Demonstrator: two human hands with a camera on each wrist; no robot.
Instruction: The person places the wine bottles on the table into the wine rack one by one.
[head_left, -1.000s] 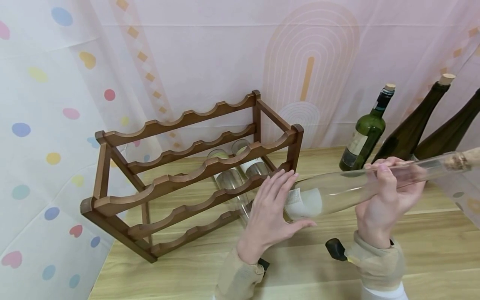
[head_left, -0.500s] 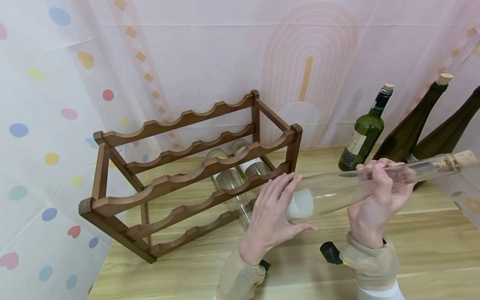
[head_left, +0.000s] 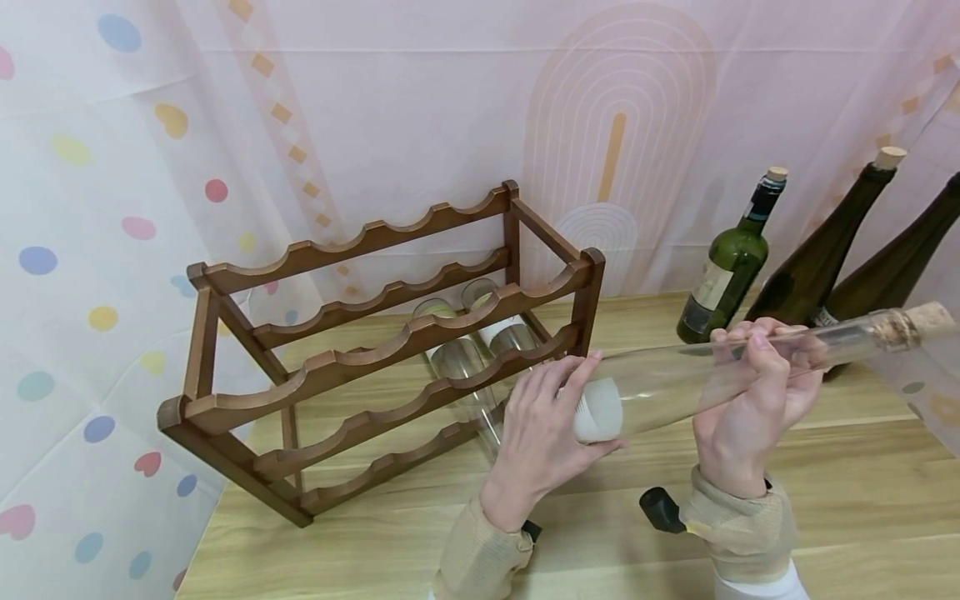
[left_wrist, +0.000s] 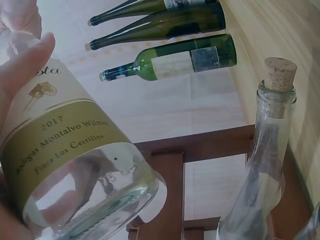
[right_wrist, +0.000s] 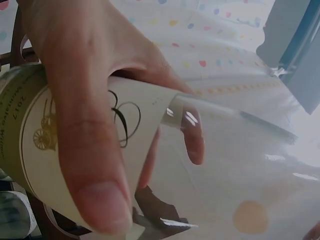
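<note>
A clear wine bottle (head_left: 660,383) with a cork is held tilted above the table, its base toward the rack and its neck toward the right. My left hand (head_left: 536,425) grips the labelled lower end; in the right wrist view its thumb (right_wrist: 95,165) lies across the cream-and-olive label. Round the upper body and neck, my right hand (head_left: 750,408) holds the same bottle, some fingers showing through the glass. Just left of my left hand stands a brown wooden wine rack (head_left: 330,375). On its lower level lie two clear bottles, one (head_left: 461,358) beside the other (head_left: 510,333).
Upright at the back right are a green bottle (head_left: 723,279) and two dark, long-necked bottles, one (head_left: 825,242) nearer than the other (head_left: 892,267). A patterned cloth (head_left: 420,100) hangs behind the wooden table (head_left: 862,500). Black pieces show at both wrists.
The held bottle and right hand have shifted slightly left. My left thumb has drawn in closer to the bottle, and the left fingers now curl more around its base. The rack has not moved.
</note>
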